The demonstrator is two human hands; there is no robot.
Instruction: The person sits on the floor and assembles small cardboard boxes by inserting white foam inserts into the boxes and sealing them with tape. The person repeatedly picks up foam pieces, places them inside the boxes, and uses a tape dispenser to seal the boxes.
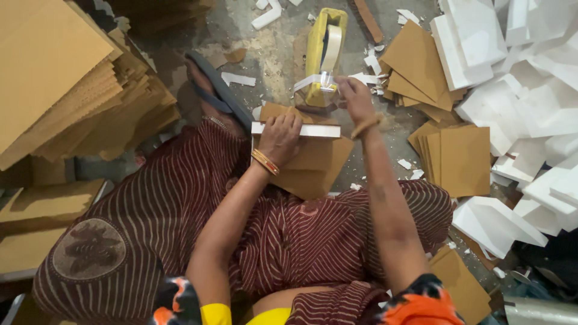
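Left hand: [280,137] pressed flat, fingers curled over the cardboard-and-foam bundle [310,157] held on the lap.
Right hand: [354,99] pinched shut on a clear tape strip [314,80].
Tape dispenser: [326,55] yellow, set on the floor just beyond the bundle.
Relation: the strip is stretched leftward from the right hand to the dispenser, above the bundle's foam edge, whose long axis runs left to right.

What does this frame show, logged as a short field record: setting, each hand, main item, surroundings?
setting: person seated on a concrete floor, seen from above
left hand: left hand presses on a white foam slab sandwiched with brown cardboard pieces on the lap
right hand: right hand pinches a strip of clear tape drawn from a yellow tape dispenser
surroundings: cardboard stacks at left, cut cardboard sheets and white foam pieces at right
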